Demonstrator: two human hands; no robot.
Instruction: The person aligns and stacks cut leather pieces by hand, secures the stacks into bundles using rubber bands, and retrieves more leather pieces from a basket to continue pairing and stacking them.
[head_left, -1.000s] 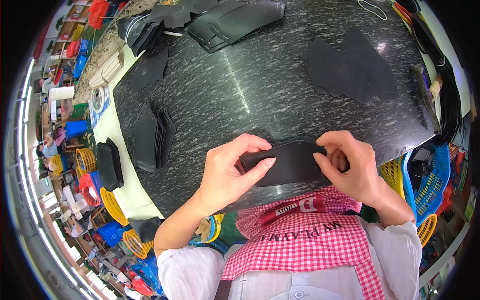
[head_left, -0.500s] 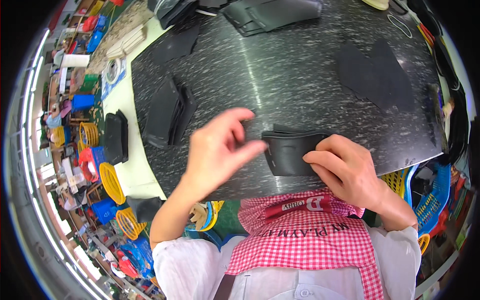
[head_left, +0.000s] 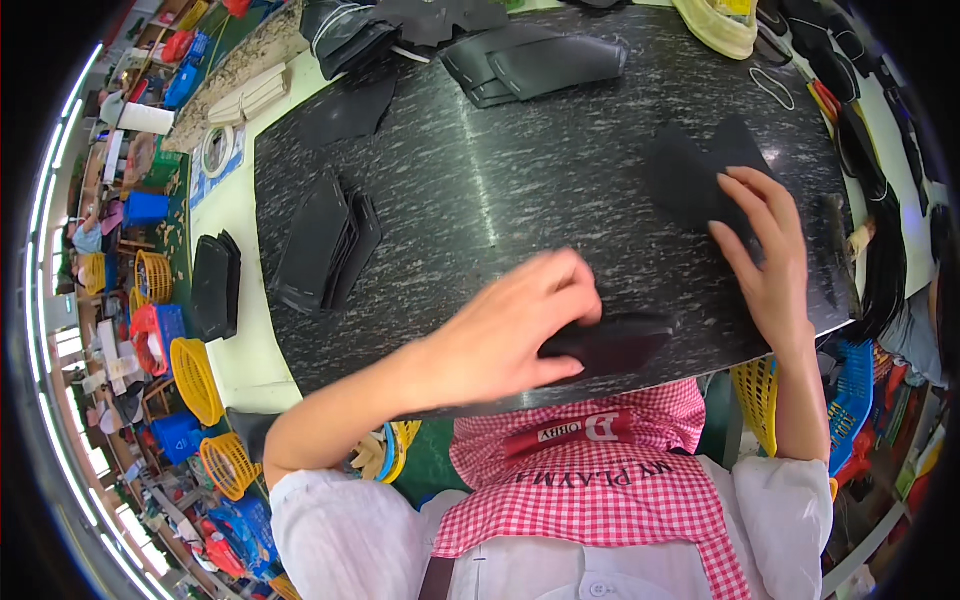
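Observation:
My left hand is closed round the left end of a black leather piece near the table's front edge. The piece is blurred and looks tilted, so its layers do not show clearly. My right hand reaches over flat, dull black cut pieces at the right of the table. Its fingers are apart and curved, with nothing seen between them; whether the fingertips touch the pieces, I cannot tell.
The black speckled table bears a stack of black pieces at left and stitched black pieces at the back. Another black stack lies on the pale ledge. A yellow basket hangs below the right front edge.
My right hand has let go of the leather piece and moved away and right to the flat pieces. My left hand has moved right and taken the leather piece.

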